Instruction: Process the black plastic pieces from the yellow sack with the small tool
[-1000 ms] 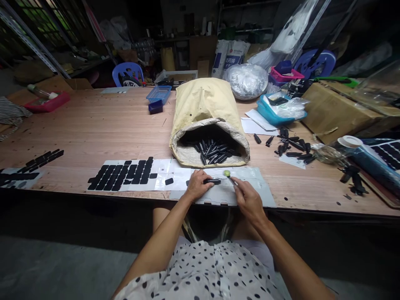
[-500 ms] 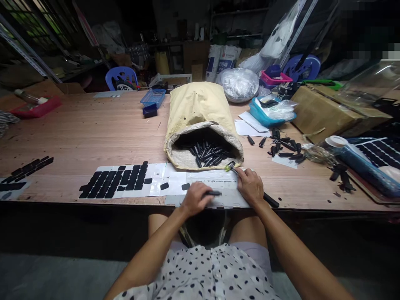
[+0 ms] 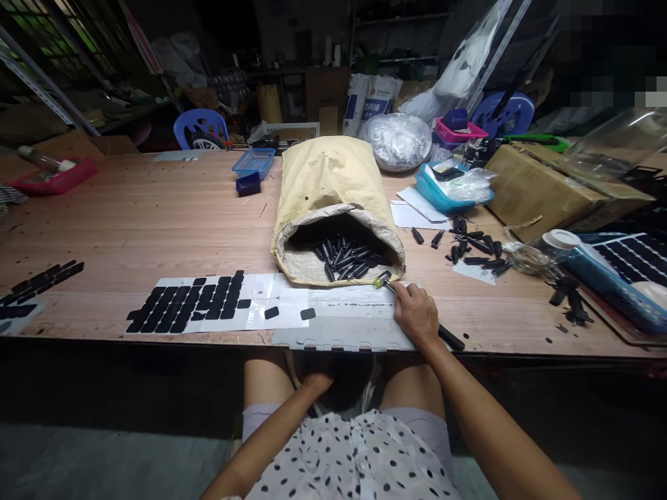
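Note:
My right hand [image 3: 417, 312] rests at the table's front edge, its fingers wrapped around a small hammer [image 3: 451, 338]. The hammer's black handle shows below the hand, and its yellow-green head lies by the sack mouth. Under the table edge, between my knees, my left hand [image 3: 319, 382] reaches into a dark opening; its fingers are hidden. A pale grey board [image 3: 344, 330] lies flat at the table edge, left of my right hand. Behind it a yellow sack [image 3: 328, 167] lies on its side, mouth facing me, with many glossy black tapered parts [image 3: 347, 257] inside.
Black rounded pieces [image 3: 177, 305] stand in rows on white sheets to the left. More black parts [image 3: 474, 243] are scattered at right, near a blue basin [image 3: 448, 191], a cardboard box [image 3: 542, 184] and a blue bottle [image 3: 604, 278]. A blue basket [image 3: 253, 162] stands behind.
My left hand has moved from above the grey board, where it held a black part, down below the table edge. That part is out of sight. My right hand stays on the hammer.

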`<state>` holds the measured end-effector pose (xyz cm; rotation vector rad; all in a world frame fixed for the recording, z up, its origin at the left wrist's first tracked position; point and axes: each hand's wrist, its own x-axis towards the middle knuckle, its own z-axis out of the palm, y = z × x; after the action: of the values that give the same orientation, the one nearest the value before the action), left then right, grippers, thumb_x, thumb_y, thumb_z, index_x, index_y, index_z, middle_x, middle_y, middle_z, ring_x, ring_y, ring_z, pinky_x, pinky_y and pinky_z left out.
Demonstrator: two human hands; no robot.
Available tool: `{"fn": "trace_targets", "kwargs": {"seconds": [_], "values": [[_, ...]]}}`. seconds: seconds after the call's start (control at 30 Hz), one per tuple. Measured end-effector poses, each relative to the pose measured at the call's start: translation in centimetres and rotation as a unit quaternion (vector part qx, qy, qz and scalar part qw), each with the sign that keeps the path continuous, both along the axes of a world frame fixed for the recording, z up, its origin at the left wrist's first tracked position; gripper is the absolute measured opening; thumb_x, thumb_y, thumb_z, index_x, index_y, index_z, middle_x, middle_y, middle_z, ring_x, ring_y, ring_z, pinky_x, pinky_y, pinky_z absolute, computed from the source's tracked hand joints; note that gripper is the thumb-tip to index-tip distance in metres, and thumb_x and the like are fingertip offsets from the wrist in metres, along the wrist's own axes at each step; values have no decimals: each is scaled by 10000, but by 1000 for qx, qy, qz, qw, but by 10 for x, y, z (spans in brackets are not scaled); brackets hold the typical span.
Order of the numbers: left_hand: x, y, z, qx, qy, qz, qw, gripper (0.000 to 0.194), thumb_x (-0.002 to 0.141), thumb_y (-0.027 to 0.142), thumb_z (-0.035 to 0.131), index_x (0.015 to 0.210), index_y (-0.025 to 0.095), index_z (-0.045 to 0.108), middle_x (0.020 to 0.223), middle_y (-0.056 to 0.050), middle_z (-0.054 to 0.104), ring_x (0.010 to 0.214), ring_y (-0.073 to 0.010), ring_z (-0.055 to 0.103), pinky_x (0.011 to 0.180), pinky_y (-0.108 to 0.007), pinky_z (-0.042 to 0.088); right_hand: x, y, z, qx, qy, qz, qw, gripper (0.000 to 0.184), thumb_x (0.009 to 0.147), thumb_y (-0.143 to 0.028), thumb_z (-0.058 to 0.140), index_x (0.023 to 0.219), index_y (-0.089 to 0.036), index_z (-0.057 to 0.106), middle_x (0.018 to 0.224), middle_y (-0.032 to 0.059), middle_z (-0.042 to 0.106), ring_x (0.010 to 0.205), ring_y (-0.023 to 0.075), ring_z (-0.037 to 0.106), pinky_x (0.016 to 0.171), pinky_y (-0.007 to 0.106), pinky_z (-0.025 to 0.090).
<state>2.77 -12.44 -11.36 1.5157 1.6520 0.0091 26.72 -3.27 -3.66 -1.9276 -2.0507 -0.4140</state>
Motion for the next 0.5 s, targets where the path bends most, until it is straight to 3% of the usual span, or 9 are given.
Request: {"fn": "trace_targets", "kwargs": {"seconds": [0.1,0.2,0.23,0.3,0.37,0.43,0.5], "values": [[-10,-5,24,-40,-2,-61,997,299,797,284,678,1085,227,732,1084,-69,748,1099,-284,665,943,-357,500,0,0,-2,5,3,1,1000,307,902,-188,512,1153,-240,679,843,63,562,803,200,457,669,297,274],[-27,7,74,-102,-112,-206,967,260,750,398,729,943,226,752,868,-23,750,863,-216,694,788,-295,521,-1,1,-4,10,4,0,1000,305,896,-191,514,1148,-242,677,843,65,554,802,202,445,668,298,269],[-32,19,94,-116,-171,-223,953,284,764,447,713,921,213,747,809,-13,737,782,-185,681,735,-272,515,-1,1,-5,11,4,-2,1000,306,894,-192,513,1149,-242,677,843,66,553,801,202,442,668,298,268],[-37,51,130,-103,-245,-170,949,345,817,505,637,881,177,724,739,-17,710,663,-153,641,646,-257,500,-2,1,-5,12,2,-3,1000,313,894,-191,509,1153,-243,678,845,67,553,801,203,440,669,300,267],[-34,91,158,36,-221,-37,974,302,848,453,596,804,170,689,720,-16,695,642,-139,615,634,-250,482,-2,2,-6,11,0,-3,1000,321,892,-190,509,1160,-243,677,847,68,553,802,204,439,671,302,268],[-24,127,171,160,-111,91,977,184,812,339,630,745,172,668,759,-29,708,726,-162,638,664,-254,477,-2,2,-6,10,-3,-1,1000,325,888,-194,512,1166,-243,675,845,67,548,803,205,436,676,304,270],[-10,153,173,202,4,162,966,113,760,292,671,747,179,671,827,-54,732,823,-206,667,681,-268,476,-2,3,-6,9,-6,2,1000,326,886,-199,513,1167,-243,673,840,65,543,806,205,433,684,304,273]]}}
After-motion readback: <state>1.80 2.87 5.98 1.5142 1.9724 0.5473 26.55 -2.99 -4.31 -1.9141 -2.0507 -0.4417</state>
